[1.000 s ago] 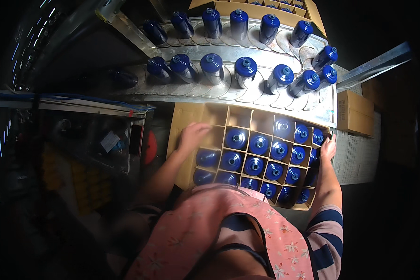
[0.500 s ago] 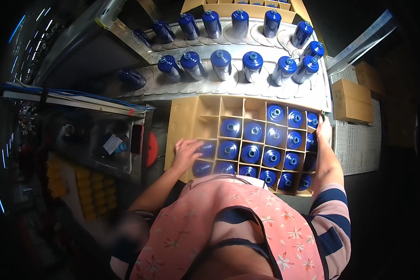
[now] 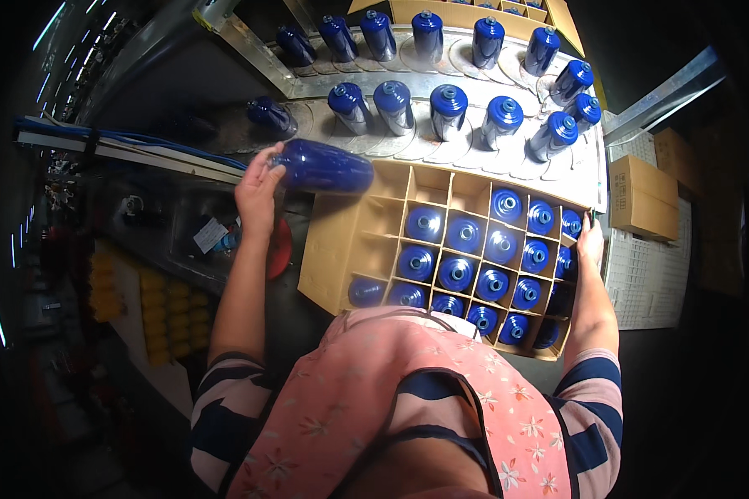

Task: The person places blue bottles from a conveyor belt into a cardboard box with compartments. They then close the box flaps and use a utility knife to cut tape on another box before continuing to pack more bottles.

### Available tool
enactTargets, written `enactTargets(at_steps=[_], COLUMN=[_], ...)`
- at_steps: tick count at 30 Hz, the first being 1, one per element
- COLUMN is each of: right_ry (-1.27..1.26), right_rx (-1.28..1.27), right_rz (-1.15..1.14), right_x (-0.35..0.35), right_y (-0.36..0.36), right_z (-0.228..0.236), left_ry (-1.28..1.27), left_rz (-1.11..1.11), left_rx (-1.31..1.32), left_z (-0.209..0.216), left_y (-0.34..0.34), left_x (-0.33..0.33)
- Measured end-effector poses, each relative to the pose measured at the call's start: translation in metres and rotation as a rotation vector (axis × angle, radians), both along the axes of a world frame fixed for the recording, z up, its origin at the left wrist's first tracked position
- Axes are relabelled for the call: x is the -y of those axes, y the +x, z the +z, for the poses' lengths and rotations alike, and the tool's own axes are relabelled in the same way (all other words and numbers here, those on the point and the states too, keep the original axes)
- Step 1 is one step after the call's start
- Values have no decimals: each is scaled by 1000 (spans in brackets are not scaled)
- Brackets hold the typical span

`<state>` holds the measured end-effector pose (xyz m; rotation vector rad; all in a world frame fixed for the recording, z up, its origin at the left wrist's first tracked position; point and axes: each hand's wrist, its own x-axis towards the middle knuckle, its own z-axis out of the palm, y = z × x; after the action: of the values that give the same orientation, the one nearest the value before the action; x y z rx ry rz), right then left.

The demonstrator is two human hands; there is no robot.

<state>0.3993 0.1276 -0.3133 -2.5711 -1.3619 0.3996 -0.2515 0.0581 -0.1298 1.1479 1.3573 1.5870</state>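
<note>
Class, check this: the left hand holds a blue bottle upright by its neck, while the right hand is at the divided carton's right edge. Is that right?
The blue bottle is not upright: the head view shows it tipped sideways, its neck in the left hand. The rest stands.

A conveyor point(image 3: 420, 150) of blue bottles point(image 3: 448, 112) beside a divided carton point(image 3: 329, 258) shows a factory.

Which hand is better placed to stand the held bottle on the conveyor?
Probably the left hand: it grips the bottle by its neck near the conveyor; the right hand is at the right edge of the box.
</note>
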Motion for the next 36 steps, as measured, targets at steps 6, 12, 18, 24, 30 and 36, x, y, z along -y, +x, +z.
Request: enactTargets(at_steps=[6, 12, 18, 24, 30, 36], right_ry=[-45, 4, -9, -19, -25, -30], right_rx=[-15, 24, -2, 54, 62, 30], right_rz=[-23, -23, -29, -56, -32, 3], right_x=[2, 26, 29, 30, 19, -6], right_y=[-6, -33, -18, -14, -24, -31], right_z=[4, 4, 9, 15, 4, 14], left_ry=[-18, -220, 15, -187, -9, -125], left_rz=[279, 314, 342, -437, -721, -778], left_rx=[-417, -741, -873, -622, -1026, -1099], left_z=[-18, -100, -82, -87, -111, -120], left_y=[-46, -81, -16, 115, 142, 131], left_x=[-128, -190, -172, -42, -21, -19])
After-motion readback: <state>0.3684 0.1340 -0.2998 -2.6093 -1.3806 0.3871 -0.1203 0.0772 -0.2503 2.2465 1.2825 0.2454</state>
